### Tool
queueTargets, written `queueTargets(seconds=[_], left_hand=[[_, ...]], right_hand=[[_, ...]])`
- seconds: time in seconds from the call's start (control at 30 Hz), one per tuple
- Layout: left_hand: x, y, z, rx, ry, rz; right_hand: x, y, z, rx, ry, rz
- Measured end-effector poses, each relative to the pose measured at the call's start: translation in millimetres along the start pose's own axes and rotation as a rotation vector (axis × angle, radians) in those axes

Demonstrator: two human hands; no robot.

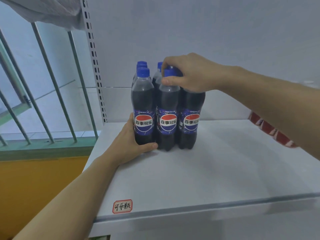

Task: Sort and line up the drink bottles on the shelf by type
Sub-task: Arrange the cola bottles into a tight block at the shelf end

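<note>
Several dark cola bottles with blue caps and blue labels stand upright in tight rows near the back left of the white shelf (216, 170). My left hand (131, 144) wraps the base of the front left bottle (143, 108), thumb lying along the front. My right hand (187, 73) reaches in from the right and grips the tops of the front middle bottle (168, 110) and the front right bottle (190, 118), hiding the right one's cap. More bottles stand behind, mostly hidden.
A handwritten red-framed label (122, 206) sits at the shelf's front edge. A perforated upright post (94, 59) bounds the shelf on the left, with window bars (52, 84) beyond. Something red and patterned (270, 130) shows under my right forearm. A white back wall closes the shelf.
</note>
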State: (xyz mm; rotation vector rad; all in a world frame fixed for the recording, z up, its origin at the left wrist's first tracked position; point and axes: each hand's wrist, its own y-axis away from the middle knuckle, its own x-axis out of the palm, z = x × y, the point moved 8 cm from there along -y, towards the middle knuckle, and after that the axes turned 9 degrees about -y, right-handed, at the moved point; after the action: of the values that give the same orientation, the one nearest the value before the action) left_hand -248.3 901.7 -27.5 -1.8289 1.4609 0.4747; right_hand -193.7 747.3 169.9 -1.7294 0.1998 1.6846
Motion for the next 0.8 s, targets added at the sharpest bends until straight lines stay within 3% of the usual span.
queueTargets(seconds=[0.07,0.2,0.27,0.33,0.4,0.5,0.57,0.8], left_hand=[[-1.6,-0.7,2.5,-0.014,0.012,0.011],[-13.4,-4.9,12.0,-0.095,-0.007,-0.037],[-20.9,-4.7,12.1,-0.121,-0.087,-0.083],[-26.9,-3.9,11.8,-0.147,-0.161,-0.112],[-25.7,-3.8,14.7,-0.160,-0.186,-0.067],[-18.3,-3.9,19.4,-0.150,-0.224,0.022],[-15.9,-3.5,20.0,-0.137,-0.235,0.022],[-13.4,-4.5,30.3,-0.140,-0.182,0.042]], right_hand=[[-8.9,9.3,-3.6,-0.014,-0.008,-0.197],[-14.4,81.8,-17.4,-0.134,-0.391,-0.930],[27.6,109.6,-43.6,0.009,-0.573,-1.024],[77.1,122.7,-68.8,0.194,-0.724,-0.933],[112.0,124.1,-82.8,0.311,-0.860,-0.717],[136.2,116.1,-85.9,0.335,-0.942,-0.399],[149.2,115.6,-87.6,0.359,-0.919,-0.280],[149.8,115.7,-88.6,0.401,-0.891,-0.248]])
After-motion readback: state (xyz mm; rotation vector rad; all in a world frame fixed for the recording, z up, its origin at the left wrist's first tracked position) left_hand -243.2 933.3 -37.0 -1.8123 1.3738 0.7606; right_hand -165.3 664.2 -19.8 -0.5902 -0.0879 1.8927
